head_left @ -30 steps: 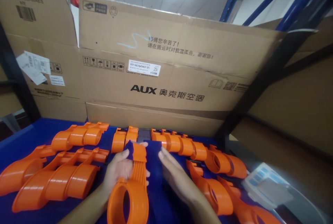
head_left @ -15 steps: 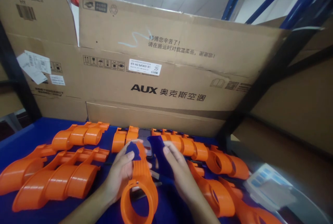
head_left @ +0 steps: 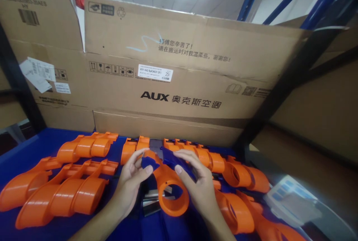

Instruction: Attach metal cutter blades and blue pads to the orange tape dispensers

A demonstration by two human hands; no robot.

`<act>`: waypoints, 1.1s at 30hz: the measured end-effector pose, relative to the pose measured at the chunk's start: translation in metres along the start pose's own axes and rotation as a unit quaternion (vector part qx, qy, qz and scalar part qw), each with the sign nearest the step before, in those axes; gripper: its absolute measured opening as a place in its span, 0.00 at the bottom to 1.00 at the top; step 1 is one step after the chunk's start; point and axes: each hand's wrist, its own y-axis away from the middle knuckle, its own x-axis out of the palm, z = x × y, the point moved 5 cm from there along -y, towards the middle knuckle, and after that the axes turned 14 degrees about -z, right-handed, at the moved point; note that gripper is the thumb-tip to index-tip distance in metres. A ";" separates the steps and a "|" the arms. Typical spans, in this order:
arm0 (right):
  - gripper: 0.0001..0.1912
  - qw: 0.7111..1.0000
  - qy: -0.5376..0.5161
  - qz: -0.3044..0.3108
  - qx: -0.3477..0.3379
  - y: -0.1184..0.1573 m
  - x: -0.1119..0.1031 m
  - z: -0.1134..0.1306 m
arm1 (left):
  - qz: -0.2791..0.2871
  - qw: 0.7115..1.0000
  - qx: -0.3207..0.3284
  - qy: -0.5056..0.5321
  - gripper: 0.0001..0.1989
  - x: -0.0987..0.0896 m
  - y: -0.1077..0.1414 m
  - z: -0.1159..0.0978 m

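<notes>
My left hand [head_left: 131, 181] is closed on the upper end of an orange ringed part [head_left: 173, 198], its thumb over a dark blue piece [head_left: 149, 162] at that end. The ring of the part hangs down to the right, between my hands. In my right hand [head_left: 198, 177] is a dark blue strip-like part [head_left: 179, 160], gripped between thumb and fingers. Its left end is beside the top of the orange part; whether they touch is unclear. Below my hands lie shiny metal pieces [head_left: 151, 202], partly hidden by the ring.
Orange ringed parts [head_left: 67, 192] lie in rows on the blue surface [head_left: 33, 140] at left, with more orange parts [head_left: 237, 213] at right. A dark flat device [head_left: 156, 144] lies behind my hands. Cardboard [head_left: 167, 58] stands at the back; a clear plastic item [head_left: 296, 203] is at right.
The orange part has turned, its ring swinging up and to the right. My right hand has tilted the blue strip and brought it closer to my left hand. The metal pieces show more.
</notes>
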 end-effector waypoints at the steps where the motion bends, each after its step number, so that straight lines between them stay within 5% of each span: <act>1: 0.12 1.000 0.001 0.001 -0.004 0.000 0.000 0.001 | -0.001 1.000 0.002 -0.005 0.27 0.001 0.001 0.000; 26: 0.12 0.999 0.012 0.048 0.010 0.003 0.008 0.004 | 0.015 0.999 0.024 -0.026 0.27 0.003 0.003 0.000; 33: 0.22 0.997 0.028 0.074 0.000 0.004 0.004 0.000 | 0.032 0.998 0.044 0.008 0.32 0.003 0.005 -0.006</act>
